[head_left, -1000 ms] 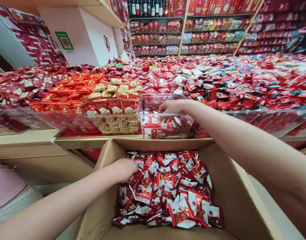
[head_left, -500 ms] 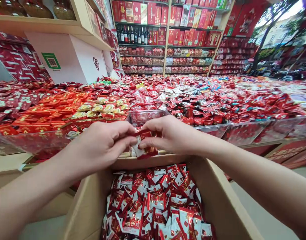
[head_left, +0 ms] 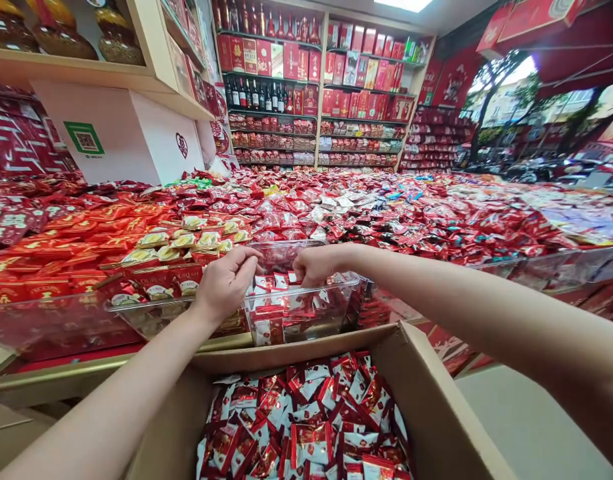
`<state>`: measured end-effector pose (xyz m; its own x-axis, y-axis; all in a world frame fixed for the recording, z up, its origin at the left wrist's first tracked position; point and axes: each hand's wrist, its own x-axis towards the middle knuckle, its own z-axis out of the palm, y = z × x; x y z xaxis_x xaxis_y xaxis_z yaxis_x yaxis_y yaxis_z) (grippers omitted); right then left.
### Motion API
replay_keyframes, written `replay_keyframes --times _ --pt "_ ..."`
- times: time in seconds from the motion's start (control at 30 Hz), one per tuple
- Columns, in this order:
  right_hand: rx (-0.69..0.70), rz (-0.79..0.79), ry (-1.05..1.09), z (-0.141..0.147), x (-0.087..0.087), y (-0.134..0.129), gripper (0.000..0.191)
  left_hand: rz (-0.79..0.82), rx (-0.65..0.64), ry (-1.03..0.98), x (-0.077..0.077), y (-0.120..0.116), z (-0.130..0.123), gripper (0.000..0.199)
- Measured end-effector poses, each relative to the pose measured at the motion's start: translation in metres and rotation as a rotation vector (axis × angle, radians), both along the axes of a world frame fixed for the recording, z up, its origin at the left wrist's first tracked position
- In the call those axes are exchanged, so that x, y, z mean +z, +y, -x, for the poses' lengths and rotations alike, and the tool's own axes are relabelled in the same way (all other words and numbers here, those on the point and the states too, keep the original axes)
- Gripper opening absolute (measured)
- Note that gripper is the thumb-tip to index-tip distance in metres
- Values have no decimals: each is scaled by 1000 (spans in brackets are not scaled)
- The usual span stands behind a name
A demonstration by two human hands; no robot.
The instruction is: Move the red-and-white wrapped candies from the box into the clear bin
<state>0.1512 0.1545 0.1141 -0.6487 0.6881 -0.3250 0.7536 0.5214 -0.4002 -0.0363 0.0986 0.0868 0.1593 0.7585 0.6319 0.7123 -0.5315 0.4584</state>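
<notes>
My right hand (head_left: 317,264) reaches down into a clear plastic bin (head_left: 302,300), its fingers curled and their tips partly hidden among the packets. Red-and-white snack packets (head_left: 270,308) stand in rows inside that bin. At the bin's left edge my left hand (head_left: 228,283) is closed, thumb against the curled fingers; anything inside it is hidden. Below both hands, an open cardboard box (head_left: 439,390) holds many loose packets (head_left: 311,443) of the same red-and-white kind.
Durian-picture packets (head_left: 186,275) and orange-red packets (head_left: 61,250) fill the bins to the left. A broad display of mixed red packets (head_left: 436,220) extends right and back. Shelves (head_left: 319,93) with bottles and boxes stand behind. A white pillar (head_left: 106,137) rises at left.
My hands have moved apart. The packet held between them is out of sight; my right hand is now down in the bin, my left at its left edge. The view has tilted slightly up.
</notes>
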Motion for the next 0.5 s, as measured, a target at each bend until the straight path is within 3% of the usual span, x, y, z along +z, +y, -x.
replay_keyframes --times 0.27,0.5 --pt "189 -40 -219 27 -17 4 34 65 -22 -32 1 -1 0 19" --pt "163 159 -129 27 -29 4 34 100 -35 -25 0 -1 -1 18"
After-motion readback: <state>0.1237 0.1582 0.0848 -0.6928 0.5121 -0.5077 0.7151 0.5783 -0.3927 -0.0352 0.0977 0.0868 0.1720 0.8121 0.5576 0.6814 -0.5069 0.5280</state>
